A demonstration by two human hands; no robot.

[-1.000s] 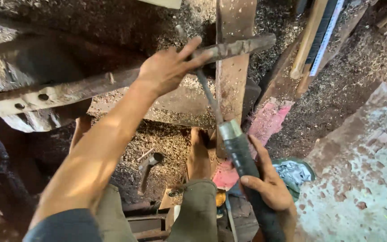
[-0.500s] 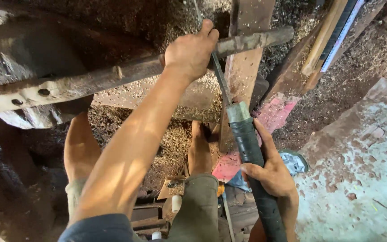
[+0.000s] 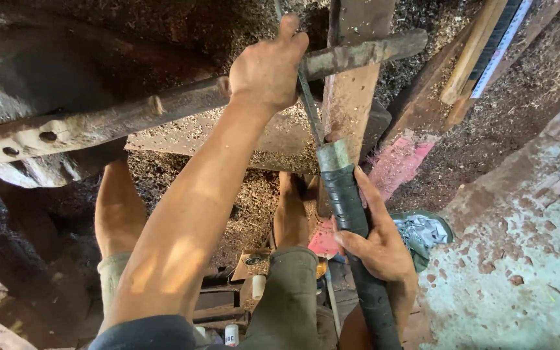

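Head view: left hand (image 3: 268,68) fingers wrap the rusty bar (image 3: 163,107); right hand (image 3: 377,243) fingers clasp the taped handle (image 3: 345,194).

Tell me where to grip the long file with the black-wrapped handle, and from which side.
Grip the black-wrapped handle, coming from its right side, where the right hand holds it. The wrap is thick and round; the thin blade runs up past the left hand on the rusty bar.

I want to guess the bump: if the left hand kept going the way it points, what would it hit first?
Probably the dark, shavings-strewn ground beyond the rusty metal bar that the left hand grips, though depth is unclear.
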